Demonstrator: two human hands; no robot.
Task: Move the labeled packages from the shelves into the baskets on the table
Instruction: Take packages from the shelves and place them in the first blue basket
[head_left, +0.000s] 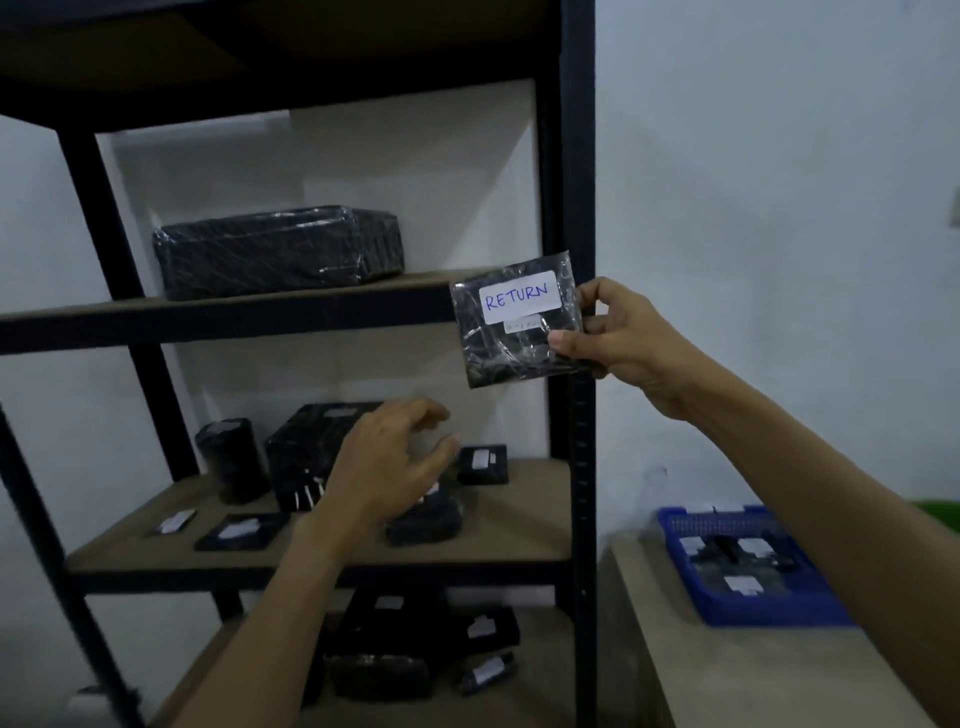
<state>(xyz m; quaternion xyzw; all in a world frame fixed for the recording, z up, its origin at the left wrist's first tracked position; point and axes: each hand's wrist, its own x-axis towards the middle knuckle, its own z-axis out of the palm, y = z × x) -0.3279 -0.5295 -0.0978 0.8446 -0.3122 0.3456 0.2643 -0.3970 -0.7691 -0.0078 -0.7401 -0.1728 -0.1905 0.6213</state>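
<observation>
Forearm (249, 649); tan table (727, 686); perhaps white wall (779, 156)

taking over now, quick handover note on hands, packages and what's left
Right hand pinches the RETURN package, held up in front of the shelf frame.
Left hand open, holding nothing, above small packages on the lower shelf.
Done: a few labeled packages lie in the blue basket on the table.
Left: basket the RETURN package; many packages on three shelves not yet moved.
</observation>
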